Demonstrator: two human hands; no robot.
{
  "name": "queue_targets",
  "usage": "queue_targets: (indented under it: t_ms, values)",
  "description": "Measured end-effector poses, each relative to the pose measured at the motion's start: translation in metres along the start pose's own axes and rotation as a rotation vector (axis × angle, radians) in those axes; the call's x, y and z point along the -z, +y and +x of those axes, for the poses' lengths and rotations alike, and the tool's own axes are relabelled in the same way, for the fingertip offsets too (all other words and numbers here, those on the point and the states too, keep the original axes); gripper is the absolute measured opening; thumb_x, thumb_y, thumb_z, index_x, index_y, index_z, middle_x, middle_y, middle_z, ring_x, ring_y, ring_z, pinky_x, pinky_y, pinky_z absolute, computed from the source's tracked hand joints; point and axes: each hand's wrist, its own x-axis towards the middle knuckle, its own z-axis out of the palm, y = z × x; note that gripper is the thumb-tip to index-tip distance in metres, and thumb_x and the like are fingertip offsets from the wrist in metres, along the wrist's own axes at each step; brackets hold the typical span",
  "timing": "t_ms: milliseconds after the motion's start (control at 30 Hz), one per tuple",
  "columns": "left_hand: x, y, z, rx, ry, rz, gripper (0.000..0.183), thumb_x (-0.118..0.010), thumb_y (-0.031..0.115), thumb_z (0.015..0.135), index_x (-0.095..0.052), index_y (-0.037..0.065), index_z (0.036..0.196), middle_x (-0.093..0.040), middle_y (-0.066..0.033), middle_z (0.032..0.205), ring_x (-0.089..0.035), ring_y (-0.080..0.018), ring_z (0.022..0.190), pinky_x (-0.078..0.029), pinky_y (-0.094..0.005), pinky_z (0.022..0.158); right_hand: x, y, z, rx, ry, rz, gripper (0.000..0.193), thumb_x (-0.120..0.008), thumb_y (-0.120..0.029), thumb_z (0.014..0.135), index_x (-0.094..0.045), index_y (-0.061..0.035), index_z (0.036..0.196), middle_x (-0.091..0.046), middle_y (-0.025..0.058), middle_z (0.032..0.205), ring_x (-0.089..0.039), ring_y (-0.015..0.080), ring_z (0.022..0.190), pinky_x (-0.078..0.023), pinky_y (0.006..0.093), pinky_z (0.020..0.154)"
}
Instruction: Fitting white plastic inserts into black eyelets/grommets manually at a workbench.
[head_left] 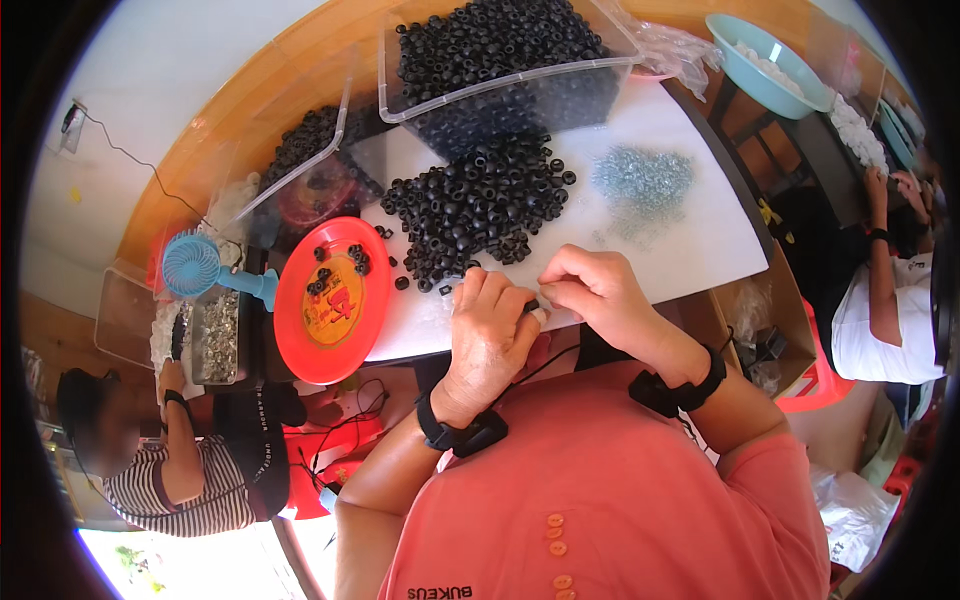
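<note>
My left hand (487, 325) is closed at the near edge of the white tabletop (715, 235). Between its thumb and fingers shows a small black round part (530, 307), with something pale beside it. Right next to it, my right hand (598, 290) pinches with thumb and forefinger. What that pinch holds is too small to make out. Just beyond my hands spreads a loose pile of black ring-like parts (470, 205). To its right lies a patch of tiny, transparent bluish pieces (643, 180).
A red plate (297, 348) holds a few black parts at the left. Behind the pile stands a transparent bin (510, 85) full of black parts. A blue fan (192, 265) sits left of the plate. People work at left (205, 480) and right (885, 320).
</note>
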Motion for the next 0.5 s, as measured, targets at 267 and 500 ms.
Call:
queue_targets:
  t_ms: [267,500]
  values:
    - [0.077,-0.034,-0.001,0.184,0.29,0.216,0.02,-0.071,-0.003,0.069,-0.067,0.001,0.087,-0.061,-0.0105,0.085,-0.055,-0.0288,0.085,-0.046,-0.0409,0.081,0.007,0.014,-0.015,0.204,0.037,0.062,0.005,-0.065,-0.001,0.09,-0.062,-0.0025,0.093,-0.068,0.0105,0.08,-0.067,0.0196,0.069,-0.05,0.0293,0.062]
    - [0.072,-0.03,0.008,0.17,0.243,0.332,0.029,-0.072,-0.002,0.07,-0.07,0.002,0.099,-0.064,-0.0121,0.098,-0.055,-0.031,0.1,-0.046,-0.0413,0.089,-0.001,0.013,-0.02,0.39,0.098,-0.138,0.009,-0.064,0.001,0.084,-0.061,-0.0054,0.091,-0.064,0.0095,0.079,-0.064,0.029,0.067,-0.049,0.0362,0.057]
